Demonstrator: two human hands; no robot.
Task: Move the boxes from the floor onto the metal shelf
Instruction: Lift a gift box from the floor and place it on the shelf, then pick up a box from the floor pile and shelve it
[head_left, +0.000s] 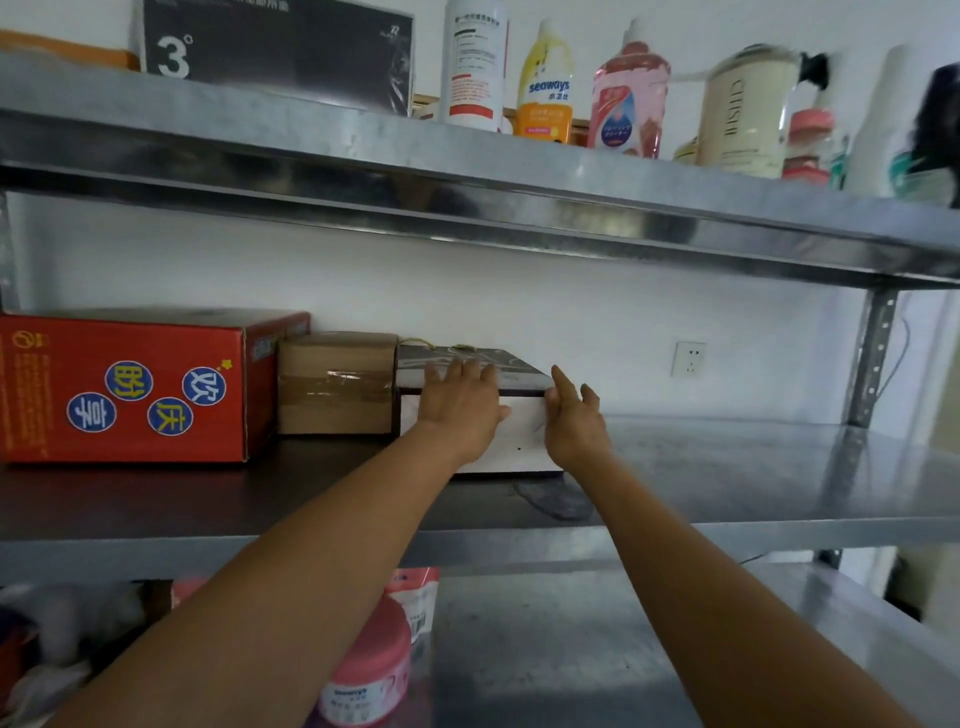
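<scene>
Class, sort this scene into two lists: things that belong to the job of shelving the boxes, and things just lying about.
Belongs to the job: white box, left hand, right hand, metal shelf, red box, brown taped box.

Just lying about: bottles on the upper shelf, black box, pink tub below, wall socket.

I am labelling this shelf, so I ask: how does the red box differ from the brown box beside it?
The red box is larger and taller than the brown box. The red box carries blue round labels with characters; the brown box is plain cardboard with tape across its front. The red box stands on the left; the brown box sits between it and a dark-lidded box. Both rest on the same metal shelf.
</scene>
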